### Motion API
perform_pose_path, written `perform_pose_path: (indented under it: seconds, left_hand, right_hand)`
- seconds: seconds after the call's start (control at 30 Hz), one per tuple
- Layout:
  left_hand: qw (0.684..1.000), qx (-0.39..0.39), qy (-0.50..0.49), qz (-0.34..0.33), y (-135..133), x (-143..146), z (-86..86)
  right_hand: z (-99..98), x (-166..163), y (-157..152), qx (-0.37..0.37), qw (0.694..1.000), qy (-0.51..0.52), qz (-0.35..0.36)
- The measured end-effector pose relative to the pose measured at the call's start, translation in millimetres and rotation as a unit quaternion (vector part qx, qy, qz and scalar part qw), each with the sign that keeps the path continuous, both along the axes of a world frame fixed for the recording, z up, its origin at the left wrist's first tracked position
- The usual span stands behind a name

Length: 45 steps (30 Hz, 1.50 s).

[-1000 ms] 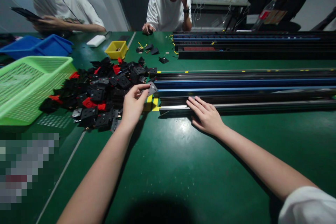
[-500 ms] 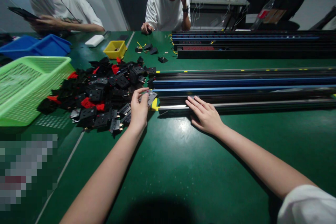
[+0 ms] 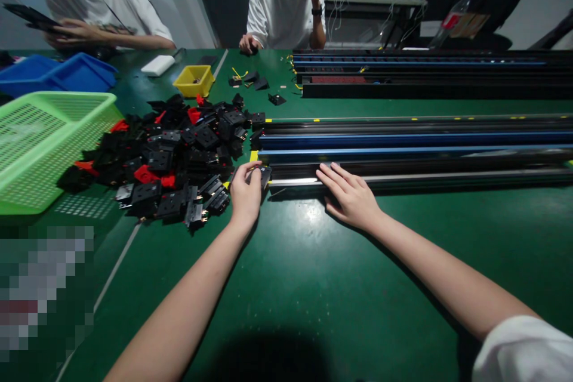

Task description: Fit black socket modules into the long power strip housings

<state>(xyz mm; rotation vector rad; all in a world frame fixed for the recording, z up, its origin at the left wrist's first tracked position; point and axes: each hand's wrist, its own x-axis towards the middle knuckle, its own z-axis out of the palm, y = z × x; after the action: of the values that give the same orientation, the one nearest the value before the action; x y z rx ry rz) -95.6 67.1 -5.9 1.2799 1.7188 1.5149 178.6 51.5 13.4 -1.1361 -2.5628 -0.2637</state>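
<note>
My left hand (image 3: 246, 194) pinches a small black plastic part (image 3: 265, 176) at the left end of the nearest long dark rail (image 3: 425, 182). Whether the part touches the rail end I cannot tell. Flat across the same rail, my right hand (image 3: 351, 196) lies with its fingers stretched out, their tips on its upper face. Behind it run more long rails side by side, one of them blue (image 3: 403, 154). A heap of black plastic parts (image 3: 165, 161), some with red pieces and metal contacts, spreads just left of my left hand.
A green mesh basket (image 3: 27, 149) stands at the left, with blue bins (image 3: 85, 74) behind it. Further back are a yellow box (image 3: 193, 80) and another stack of rails (image 3: 425, 91). Two people in white shirts (image 3: 273, 18) sit across the green table (image 3: 313, 286).
My left hand has moved down and slightly right with the black plastic part, from above the rails' ends to the nearest rail's end. My right hand stays in place.
</note>
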Motion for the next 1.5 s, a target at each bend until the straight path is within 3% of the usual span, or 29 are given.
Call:
perform_pose_path:
  seconds: [0.33,0.6,1.03,1.5]
  left_hand:
    - [0.998,0.010,-0.065,0.000,10,-1,-10.9]
    - [0.999,0.037,-0.034,-0.015,10,-1,-10.1]
    - [0.999,0.042,-0.020,0.022,5,13,-7.3]
    - [0.999,0.009,0.022,0.021,2,18,-10.4]
  right_hand:
    - [-1.1,0,0,0.009,1.000,0.000,-0.001]
    - [-2.1,-1,1,0.017,1.000,-0.001,-0.005]
    - [-2.8,-4,0,0.020,1.000,0.006,-0.013]
    - [-2.1,-4,0,0.013,1.000,0.007,-0.015]
